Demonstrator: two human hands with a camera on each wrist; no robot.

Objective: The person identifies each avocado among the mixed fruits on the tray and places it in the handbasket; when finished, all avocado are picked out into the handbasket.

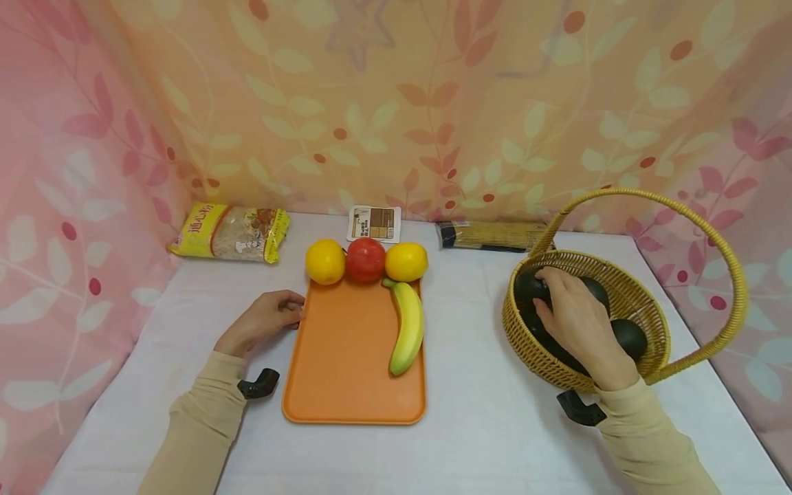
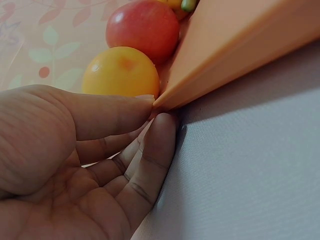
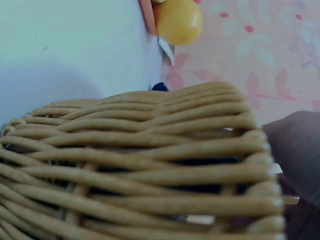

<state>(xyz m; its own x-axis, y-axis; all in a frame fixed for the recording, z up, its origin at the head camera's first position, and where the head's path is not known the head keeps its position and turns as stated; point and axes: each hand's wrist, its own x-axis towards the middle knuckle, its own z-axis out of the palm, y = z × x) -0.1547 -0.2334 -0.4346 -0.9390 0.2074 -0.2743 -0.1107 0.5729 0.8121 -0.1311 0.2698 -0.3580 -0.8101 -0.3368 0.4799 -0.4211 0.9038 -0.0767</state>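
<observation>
My left hand [image 1: 262, 320] pinches the left rim of an orange tray [image 1: 346, 385], thumb above and fingers below in the left wrist view. Along the tray's far end sit a yellow round fruit [image 1: 325, 262], a red round fruit [image 1: 366, 260] and another yellow fruit [image 1: 406, 262]. A banana [image 1: 407, 330] lies along the tray's right side. Inside a wicker basket [image 1: 526, 344], my right hand [image 1: 575, 316] has thumb and fingers bent round a dark avocado [image 1: 529, 287]. Several other dark avocados [image 1: 629, 338] lie about it. The basket wall hides most of this hand in the right wrist view.
A yellow food bag [image 1: 232, 232] lies at the back left. Behind the fruit is a small white packet [image 1: 374, 224], with a pack of thin noodles [image 1: 489, 235] to its right. The basket's tall handle [image 1: 736, 289] arches over its right side. Patterned curtains [image 1: 396, 103] enclose the table.
</observation>
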